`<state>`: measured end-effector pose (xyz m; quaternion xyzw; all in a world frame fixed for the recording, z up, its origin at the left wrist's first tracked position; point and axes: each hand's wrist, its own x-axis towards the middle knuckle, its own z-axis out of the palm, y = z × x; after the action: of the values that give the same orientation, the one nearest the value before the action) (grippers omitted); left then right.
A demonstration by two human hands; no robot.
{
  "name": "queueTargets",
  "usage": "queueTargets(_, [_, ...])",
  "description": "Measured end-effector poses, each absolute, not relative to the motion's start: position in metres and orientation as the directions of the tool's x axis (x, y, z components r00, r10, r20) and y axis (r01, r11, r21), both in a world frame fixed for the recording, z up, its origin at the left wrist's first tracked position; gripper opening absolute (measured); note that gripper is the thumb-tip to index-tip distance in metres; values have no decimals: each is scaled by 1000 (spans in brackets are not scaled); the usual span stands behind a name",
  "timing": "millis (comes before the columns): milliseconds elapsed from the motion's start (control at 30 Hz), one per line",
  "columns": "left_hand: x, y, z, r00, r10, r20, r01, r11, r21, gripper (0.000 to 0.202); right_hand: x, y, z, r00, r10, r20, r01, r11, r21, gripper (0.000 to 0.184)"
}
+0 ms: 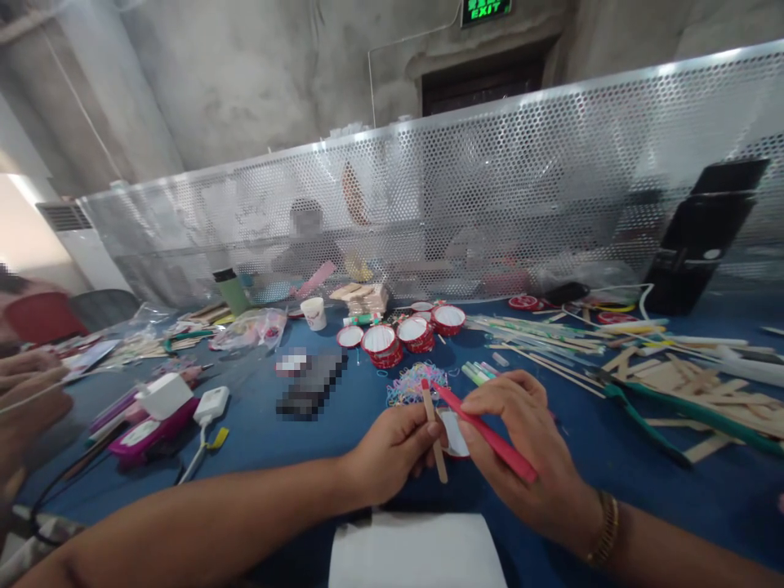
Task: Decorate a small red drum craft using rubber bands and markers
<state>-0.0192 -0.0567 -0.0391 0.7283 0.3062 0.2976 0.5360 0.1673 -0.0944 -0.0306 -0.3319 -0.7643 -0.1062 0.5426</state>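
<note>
The left hand is closed, pinching a wooden stick between thumb and fingers. The stick's twelve o'clock end is coloured red; its remaining length looks bare. At its one o'clock, a pink marker's tip sits just beside it, contact unclear, gripped firmly by the right hand. Toward that hand's two o'clock, loose sticks appear uncoloured.

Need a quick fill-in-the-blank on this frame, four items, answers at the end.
1. The left hand holds a wooden stick whose upper end is coloured ____.
2. The right hand holds a marker; a bracelet circles its ____.
3. Green-handled pliers lie on the ____ table.
4. The lit sign reads ____ in English.

Missing words: red; wrist; blue; EXIT.
</note>
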Motion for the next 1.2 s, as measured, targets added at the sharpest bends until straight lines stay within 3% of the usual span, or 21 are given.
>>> queueTargets(500, [-20, -56, -38, 648, 751, 125, 172, -304, 937, 41, 170, -92, -34, -254, 366, 895, 582, 797, -161, 14])
queueTargets(1200, [-16, -58, -34, 616, 783, 92, 176, -251, 952, 42, 172, -92, -34, -229, 399, 888, 611, 769, -188, 13])
